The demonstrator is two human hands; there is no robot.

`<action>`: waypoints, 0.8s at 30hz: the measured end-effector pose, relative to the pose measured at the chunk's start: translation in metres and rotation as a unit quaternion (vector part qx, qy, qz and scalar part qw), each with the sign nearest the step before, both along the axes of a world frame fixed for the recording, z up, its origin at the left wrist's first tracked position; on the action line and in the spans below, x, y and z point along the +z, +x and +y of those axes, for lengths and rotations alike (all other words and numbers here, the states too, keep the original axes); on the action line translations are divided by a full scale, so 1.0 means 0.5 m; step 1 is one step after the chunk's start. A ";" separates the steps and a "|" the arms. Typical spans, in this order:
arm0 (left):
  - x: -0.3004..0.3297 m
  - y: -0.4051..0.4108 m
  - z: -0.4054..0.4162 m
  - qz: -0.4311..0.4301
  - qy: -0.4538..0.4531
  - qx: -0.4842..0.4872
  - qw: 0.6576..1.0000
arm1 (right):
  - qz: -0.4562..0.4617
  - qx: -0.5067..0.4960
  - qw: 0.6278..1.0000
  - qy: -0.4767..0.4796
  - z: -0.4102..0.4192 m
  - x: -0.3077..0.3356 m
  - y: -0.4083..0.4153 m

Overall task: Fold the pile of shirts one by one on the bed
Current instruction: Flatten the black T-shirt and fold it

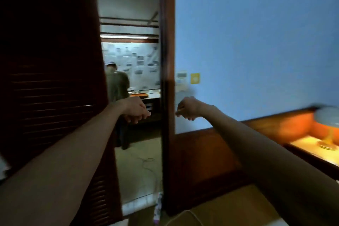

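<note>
Blue wall [256,42], open louvred door [51,79], lit lamp [328,115]; left hand [136,110] and right hand [187,109] outstretched, fingers loosely curled, holding nothing.

A wooden counter [311,154] along the blue wall at right carries a lit lamp whose base [327,146] stands directly on its glowing yellow top. The floor [135,169] seen through the doorway is pale, with a thin cord [146,161] lying across it. At the bottom edge, a pale surface [229,207] is too blurred to identify.
</note>
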State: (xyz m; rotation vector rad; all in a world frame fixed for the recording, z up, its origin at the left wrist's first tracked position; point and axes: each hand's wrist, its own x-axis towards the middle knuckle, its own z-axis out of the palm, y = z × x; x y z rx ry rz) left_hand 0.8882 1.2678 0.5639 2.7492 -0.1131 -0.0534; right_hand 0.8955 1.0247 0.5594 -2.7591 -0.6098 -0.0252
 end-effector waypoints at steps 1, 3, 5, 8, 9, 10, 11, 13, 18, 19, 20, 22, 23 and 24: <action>-0.001 0.028 -0.094 0.004 -0.004 -0.041 0.999 | 0.005 -0.037 0.999 0.017 -0.093 -0.002 -0.005; -0.005 0.072 -0.281 0.016 0.003 -0.120 0.993 | 0.008 -0.116 0.993 0.030 -0.269 -0.002 -0.034; -0.008 0.094 -0.468 0.025 0.014 -0.188 0.982 | 0.013 -0.186 0.982 0.029 -0.437 -0.008 -0.076; -0.020 0.083 -0.754 0.025 0.022 -0.299 0.954 | 0.020 -0.296 0.955 0.024 -0.677 -0.030 -0.180; -0.025 0.070 -0.835 0.023 0.025 -0.333 0.942 | 0.020 -0.330 0.943 0.031 -0.745 -0.043 -0.213; -0.035 0.043 -0.954 0.021 0.029 -0.384 0.922 | 0.020 -0.376 0.926 0.033 -0.834 -0.056 -0.274; -0.041 0.026 -1.016 0.017 0.030 -0.414 0.910 | 0.021 -0.394 0.918 0.044 -0.887 -0.066 -0.306; -0.053 -0.005 -1.127 0.039 0.031 -0.451 0.891 | 0.030 -0.424 0.904 0.049 -0.977 -0.084 -0.370; -0.078 -0.174 -1.492 0.059 0.047 -0.572 0.817 | 0.027 -0.564 0.823 0.054 -1.204 -0.095 -0.640; -0.083 -0.221 -1.556 0.057 0.051 -0.594 0.801 | 0.020 -0.592 0.804 0.059 -1.244 -0.096 -0.698; -0.089 -0.265 -1.619 0.061 0.044 -0.615 0.785 | 0.017 -0.621 0.781 0.057 -1.273 -0.093 -0.754; -0.101 -0.357 -1.724 0.069 0.033 -0.660 0.747 | 0.010 -0.666 0.744 0.053 -1.333 -0.094 -0.863; -0.108 -0.403 -1.768 0.066 0.035 -0.684 0.725 | 0.009 -0.683 0.728 0.053 -1.357 -0.096 -0.915; -0.115 -0.450 -1.812 0.064 0.037 -0.706 0.704 | 0.008 -0.702 0.710 0.055 -1.374 -0.100 -0.967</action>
